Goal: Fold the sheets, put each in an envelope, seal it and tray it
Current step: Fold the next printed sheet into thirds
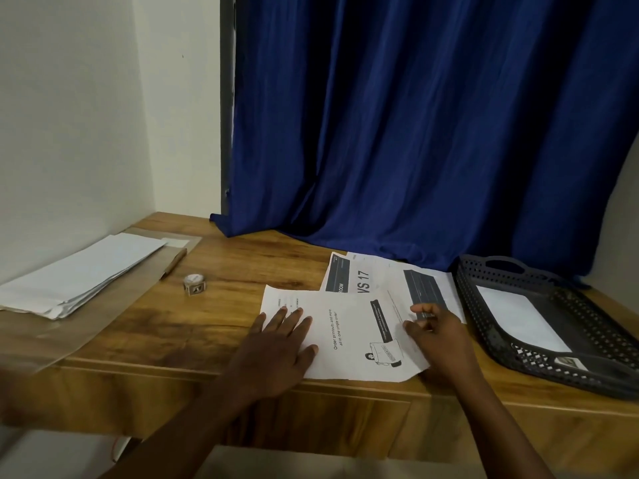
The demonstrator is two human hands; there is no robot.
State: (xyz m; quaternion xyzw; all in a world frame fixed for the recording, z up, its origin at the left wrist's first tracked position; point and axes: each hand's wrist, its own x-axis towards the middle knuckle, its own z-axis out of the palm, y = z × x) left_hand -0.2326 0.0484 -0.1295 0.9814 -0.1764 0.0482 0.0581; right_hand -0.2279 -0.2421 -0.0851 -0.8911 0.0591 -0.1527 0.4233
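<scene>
Wood-grain table (242, 271) carries the whole work layout, with a blue curtain (415, 115) hanging behind it. At the near edge lies the top printed sheet (345, 326), flat and unfolded, partly overlapping further printed sheets (366, 274) just behind it. The left hand (280, 344) rests palm-down on the sheet's left portion with fingers straight and spread; it holds nothing and appears to serve as an anchor so the paper cannot slide. The right hand (434, 331) is at the sheet's right edge, thumb and fingers curled and apparently pinching that edge, which looks slightly lifted off the table; this is judged to be the start of a fold carried toward the anchored side. A stack of white envelopes (83, 274) lies on brown paper (41, 337) at the far left, well apart from the sheets, likely staged for the insertion step. Between the stack and the sheets sits a small roll of tape (194, 283), presumably for sealing. The dark perforated tray (484, 305) stands at the right, just beside the sheets, and already holds one white envelope (518, 318), so at least one cycle appears complete. Several sheets remain to be processed.
</scene>
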